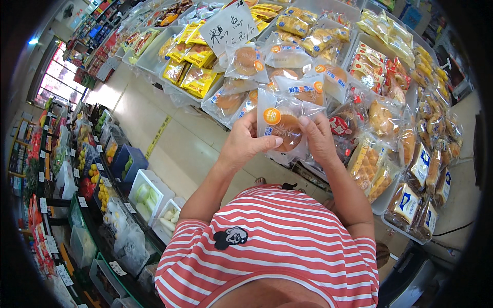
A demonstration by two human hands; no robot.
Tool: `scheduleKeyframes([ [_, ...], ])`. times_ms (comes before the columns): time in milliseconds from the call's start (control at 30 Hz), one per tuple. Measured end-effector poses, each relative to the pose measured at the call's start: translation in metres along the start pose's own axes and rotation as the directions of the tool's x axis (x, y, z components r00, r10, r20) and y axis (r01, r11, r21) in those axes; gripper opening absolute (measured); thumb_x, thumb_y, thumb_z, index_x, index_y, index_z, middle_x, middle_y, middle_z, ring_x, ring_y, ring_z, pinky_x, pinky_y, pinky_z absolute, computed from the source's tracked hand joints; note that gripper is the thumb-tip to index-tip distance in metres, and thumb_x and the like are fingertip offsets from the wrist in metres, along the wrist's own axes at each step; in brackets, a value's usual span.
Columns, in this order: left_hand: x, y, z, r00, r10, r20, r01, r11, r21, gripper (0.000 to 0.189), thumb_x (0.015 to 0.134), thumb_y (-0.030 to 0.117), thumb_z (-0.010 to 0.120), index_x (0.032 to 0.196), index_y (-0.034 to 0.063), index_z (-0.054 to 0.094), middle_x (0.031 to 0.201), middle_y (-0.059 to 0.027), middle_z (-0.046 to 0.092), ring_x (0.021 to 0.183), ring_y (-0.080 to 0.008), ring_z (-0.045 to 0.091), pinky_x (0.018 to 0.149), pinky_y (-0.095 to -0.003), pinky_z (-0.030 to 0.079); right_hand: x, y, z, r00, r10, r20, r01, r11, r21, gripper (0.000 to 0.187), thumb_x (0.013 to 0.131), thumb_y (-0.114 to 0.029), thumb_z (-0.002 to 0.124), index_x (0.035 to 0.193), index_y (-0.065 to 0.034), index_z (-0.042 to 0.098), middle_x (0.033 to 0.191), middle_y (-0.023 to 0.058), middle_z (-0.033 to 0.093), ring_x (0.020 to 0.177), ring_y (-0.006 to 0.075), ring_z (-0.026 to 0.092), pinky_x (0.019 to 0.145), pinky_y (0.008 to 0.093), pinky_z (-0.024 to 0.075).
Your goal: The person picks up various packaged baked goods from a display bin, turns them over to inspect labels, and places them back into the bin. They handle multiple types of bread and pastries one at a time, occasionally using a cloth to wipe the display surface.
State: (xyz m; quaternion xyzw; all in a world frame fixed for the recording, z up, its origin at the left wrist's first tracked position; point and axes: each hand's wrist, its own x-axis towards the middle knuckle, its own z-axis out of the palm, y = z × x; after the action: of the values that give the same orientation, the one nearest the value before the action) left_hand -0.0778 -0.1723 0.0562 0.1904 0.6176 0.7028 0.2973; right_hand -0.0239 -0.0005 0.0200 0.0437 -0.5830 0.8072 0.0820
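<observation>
Between my two hands is a round brown cake in a clear plastic wrapper with an orange round mark. My left hand grips the wrapper's left side, its thumb lying across the lower front. On the right side, my right hand pinches the wrapper with the thumb on the front near the cake. Just beyond the hands lie several similar wrapped round cakes in a heap. A white handwritten sign stands at the back of that heap.
Yellow-wrapped pastries fill a plastic bin to the left of the cakes. Wrapped waffles and packaged bread are at the right. Across the tiled aisle runs a produce shelf with a white crate of green vegetables and a blue crate.
</observation>
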Motion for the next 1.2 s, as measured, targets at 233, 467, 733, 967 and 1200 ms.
scheduleKeyframes([
  [233,-0.009,0.002,0.001,0.999,0.036,-0.002,-0.036,0.999,-0.039,0.06,0.066,0.003,0.067,0.118,-0.0044,0.039,0.107,-0.008,0.052,0.096,-0.0145,0.052,0.085,-0.0274,0.042,0.001,0.002,-0.003,0.999,0.01,0.047,-0.003,0.988,-0.152,0.03,0.084,-0.027,0.051,0.088,0.0022,0.06,0.078,0.0002,0.057,0.072,0.0059,0.049,0.064,0.0217,0.0399],
  [467,-0.012,0.003,0.003,0.998,0.04,-0.053,-0.042,0.998,-0.041,0.053,0.066,0.003,0.067,0.113,-0.0039,0.043,0.1,-0.0078,0.054,0.087,-0.0132,0.054,0.074,-0.025,0.044,0.0,0.001,0.003,0.999,-0.016,0.034,0.02,0.995,-0.102,0.028,0.084,-0.024,0.051,0.092,0.0021,0.058,0.079,0.0005,0.056,0.071,0.006,0.048,0.065,0.0222,0.0397],
  [733,-0.006,0.017,-0.024,0.944,0.191,-0.27,-0.196,0.981,0.01,0.034,0.066,0.003,0.065,0.097,-0.0015,0.054,0.086,-0.0056,0.061,0.072,-0.0103,0.058,0.061,-0.0223,0.047,0.005,0.002,-0.006,0.969,-0.102,-0.226,0.123,0.989,0.078,0.027,0.088,-0.023,0.046,0.096,0.0016,0.052,0.076,0.0089,0.059,0.059,0.007,0.051,0.049,0.0171,0.0405],
  [967,0.025,0.073,-0.036,0.891,0.389,-0.233,-0.347,0.916,0.2,0.031,0.065,0.006,0.065,0.094,-0.001,0.055,0.082,-0.0045,0.06,0.066,-0.0088,0.056,0.054,-0.0208,0.044,0.012,0.002,-0.017,0.892,-0.069,-0.446,0.124,0.988,0.095,0.017,0.086,-0.016,0.046,0.089,-0.0006,0.052,0.071,0.0064,0.058,0.054,0.0057,0.049,0.044,0.0181,0.0385],
  [1200,0.101,0.108,-0.035,0.982,0.171,0.079,-0.185,0.79,0.585,0.022,0.06,0.016,0.067,0.075,0.0017,0.059,0.063,-0.0016,0.056,0.053,-0.0079,0.048,0.043,-0.0214,0.036,0.015,0.008,-0.017,0.894,-0.044,-0.446,0.06,0.998,0.021,0.014,0.083,-0.007,0.047,0.095,0.0009,0.049,0.073,0.0066,0.058,0.054,0.0063,0.05,0.043,0.0177,0.0402],
])
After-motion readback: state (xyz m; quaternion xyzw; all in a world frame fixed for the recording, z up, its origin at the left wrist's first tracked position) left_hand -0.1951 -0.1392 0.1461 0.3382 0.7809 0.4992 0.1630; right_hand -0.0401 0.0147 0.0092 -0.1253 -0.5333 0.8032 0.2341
